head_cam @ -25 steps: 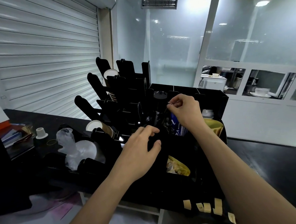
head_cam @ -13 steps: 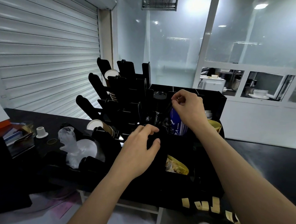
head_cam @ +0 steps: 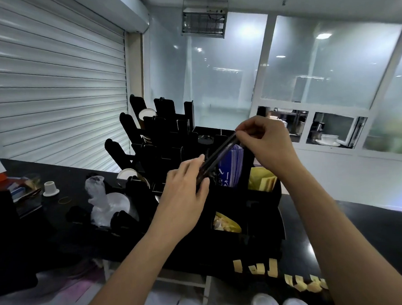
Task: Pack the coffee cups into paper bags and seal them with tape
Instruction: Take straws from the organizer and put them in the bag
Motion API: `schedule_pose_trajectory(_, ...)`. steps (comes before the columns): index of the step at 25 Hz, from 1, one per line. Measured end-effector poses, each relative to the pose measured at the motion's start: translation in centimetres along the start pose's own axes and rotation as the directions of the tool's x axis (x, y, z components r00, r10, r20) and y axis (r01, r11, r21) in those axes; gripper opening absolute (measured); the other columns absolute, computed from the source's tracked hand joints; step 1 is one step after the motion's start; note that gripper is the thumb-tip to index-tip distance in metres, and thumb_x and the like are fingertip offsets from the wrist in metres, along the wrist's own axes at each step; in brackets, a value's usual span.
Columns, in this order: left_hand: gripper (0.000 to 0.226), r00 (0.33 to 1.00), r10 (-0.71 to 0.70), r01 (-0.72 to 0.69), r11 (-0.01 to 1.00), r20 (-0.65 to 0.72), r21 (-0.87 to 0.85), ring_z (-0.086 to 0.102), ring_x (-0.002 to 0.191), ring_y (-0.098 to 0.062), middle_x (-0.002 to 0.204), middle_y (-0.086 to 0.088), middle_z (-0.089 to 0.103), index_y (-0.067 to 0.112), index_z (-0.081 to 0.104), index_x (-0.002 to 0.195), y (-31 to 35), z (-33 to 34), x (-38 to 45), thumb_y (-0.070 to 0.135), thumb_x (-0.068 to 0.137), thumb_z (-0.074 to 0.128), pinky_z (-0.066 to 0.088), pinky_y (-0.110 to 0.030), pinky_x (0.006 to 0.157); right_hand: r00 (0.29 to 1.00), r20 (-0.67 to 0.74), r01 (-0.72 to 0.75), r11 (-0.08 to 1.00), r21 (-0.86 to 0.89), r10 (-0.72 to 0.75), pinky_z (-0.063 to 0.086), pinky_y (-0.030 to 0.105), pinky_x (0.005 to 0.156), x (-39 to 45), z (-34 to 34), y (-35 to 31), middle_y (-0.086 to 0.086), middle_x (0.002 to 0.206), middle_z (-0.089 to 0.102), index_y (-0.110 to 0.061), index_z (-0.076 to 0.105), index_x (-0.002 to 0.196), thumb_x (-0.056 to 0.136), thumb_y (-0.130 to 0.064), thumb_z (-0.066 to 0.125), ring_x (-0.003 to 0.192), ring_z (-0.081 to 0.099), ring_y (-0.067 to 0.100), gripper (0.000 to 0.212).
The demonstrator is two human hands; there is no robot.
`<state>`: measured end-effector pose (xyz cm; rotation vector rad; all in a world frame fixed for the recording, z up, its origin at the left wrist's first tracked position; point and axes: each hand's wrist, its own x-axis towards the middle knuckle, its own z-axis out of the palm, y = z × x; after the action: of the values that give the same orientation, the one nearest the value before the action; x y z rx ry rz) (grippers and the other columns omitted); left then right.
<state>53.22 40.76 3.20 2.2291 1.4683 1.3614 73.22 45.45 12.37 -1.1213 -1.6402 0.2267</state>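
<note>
right fingers: top end of a thin dark stick [head_cam: 218, 155], a straw or stirrer by the look, is pinched by the right hand [head_cam: 268, 146]; stick is slanted down toward the left fingers, likely being drawn out of its slot.
left fingers: lower end of the stick is held by the left hand [head_cam: 185, 190], fingers curled round it, probably so the rest of the bundle stays put.
just under fingers: a black organizer [head_cam: 245, 210] with open slots; blue packets [head_cam: 233, 168] stand right beside the stick, yellow packets [head_cam: 262, 181] just past them, more yellow ones in a lower slot.
left of fingers: paper cups [head_cam: 129, 174] are racked on their sides in black holders; a clear plastic wrap [head_cam: 97, 199] lies near them.
near wrists: tape strips [head_cam: 255, 268], pre-cut, are stuck along the counter edge [head_cam: 374, 236], judged ready for sealing.
lowest edge: white lids [head_cam: 265, 304], likely the coffee cups to pack; no paper bag is seen.
task stage: judged early, extras being gathered.
</note>
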Motion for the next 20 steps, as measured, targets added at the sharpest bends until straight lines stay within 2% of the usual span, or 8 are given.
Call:
schedule_pose_trajectory(2,0.06,1.0,0.006,-0.007,0.999,0.022,0.037,0.026,0.136,-0.014,0.154,0.013,0.033,0.031,0.019,0.158,0.5,-0.4,-0.4,0.039,0.103,0.042,0.029,-0.03,0.111,0.998,0.068,-0.003,0.999,0.045,0.0,0.061,0.029,0.078,-1.3,-0.8,-0.6,0.001,0.079,0.076,-0.016,0.075,0.091,0.09,-0.011,0.073,0.074,0.074,0.015,0.006)
schedule_pose_trajectory(4,0.061,0.999,-0.004,0.001,0.999,0.054,0.051,0.027,0.136,-0.015,0.151,0.011,0.039,0.029,0.019,0.158,0.9,-0.6,-0.8,0.04,0.103,0.044,0.029,-0.034,0.114,0.994,0.11,-0.002,0.996,0.086,-0.008,0.061,0.032,0.078,-2.4,-1.4,-1.3,0.004,0.079,0.076,-0.015,0.076,0.092,0.09,-0.009,0.074,0.073,0.074,0.017,0.006)
schedule_pose_trajectory(8,0.044,0.999,0.031,-0.033,0.996,0.025,0.087,0.039,0.126,-0.012,0.132,0.014,0.059,0.029,0.05,0.143,1.0,-1.1,-2.1,0.035,0.1,0.054,0.036,-0.032,0.108,0.988,0.153,-0.017,0.989,0.148,-0.006,0.059,0.026,0.075,-4.6,-2.1,-2.7,0.005,0.082,0.077,-0.012,0.075,0.094,0.091,-0.007,0.073,0.074,0.073,0.017,0.006)
schedule_pose_trajectory(10,0.034,0.999,0.04,-0.041,0.997,0.008,0.061,0.044,0.119,-0.009,0.117,0.018,0.064,0.033,0.059,0.133,1.0,-1.5,-2.9,0.032,0.098,0.059,0.039,-0.032,0.104,0.987,0.161,-0.018,0.986,0.165,-0.009,0.059,0.027,0.076,-5.7,-2.2,-3.1,0.006,0.082,0.077,-0.012,0.075,0.094,0.091,-0.008,0.073,0.074,0.073,0.019,0.006)
schedule_pose_trajectory(12,0.029,0.999,0.039,-0.041,0.998,0.037,0.045,0.045,0.113,-0.007,0.107,0.019,0.065,0.035,0.063,0.126,1.1,-2.0,-3.8,0.034,0.097,0.06,0.04,-0.029,0.099,0.987,0.163,-0.02,0.985,0.172,-0.009,0.06,0.027,0.076,-6.8,-2.1,-3.3,0.008,0.082,0.077,-0.011,0.075,0.096,0.091,-0.008,0.073,0.075,0.073,0.02,0.005)
schedule_pose_trajectory(16,0.02,0.993,0.044,-0.045,0.999,0.106,0.011,0.045,0.103,-0.001,0.1,0.022,0.061,0.033,0.068,0.116,1.1,-2.1,-5.7,0.034,0.098,0.06,0.037,-0.014,0.086,0.989,0.144,-0.057,0.971,0.231,0.024,0.06,0.03,0.074,-8.9,-1.5,-3.2,0.013,0.082,0.075,-0.009,0.075,0.097,0.092,-0.008,0.072,0.074,0.071,0.018,0.006)
schedule_pose_trajectory(20,0.017,0.983,0.002,0.004,0.999,0.183,-0.032,0.046,0.105,-0.001,0.103,0.019,0.058,0.029,0.066,0.113,1.1,-1.7,-7.5,0.03,0.101,0.055,0.041,-0.017,0.09,0.983,0.139,-0.166,0.924,0.345,0.124,0.061,0.034,0.079,-11.2,-0.3,-2.7,0.01,0.082,0.076,-0.008,0.072,0.107,0.091,-0.009,0.072,0.077,0.074,0.019,0.016)
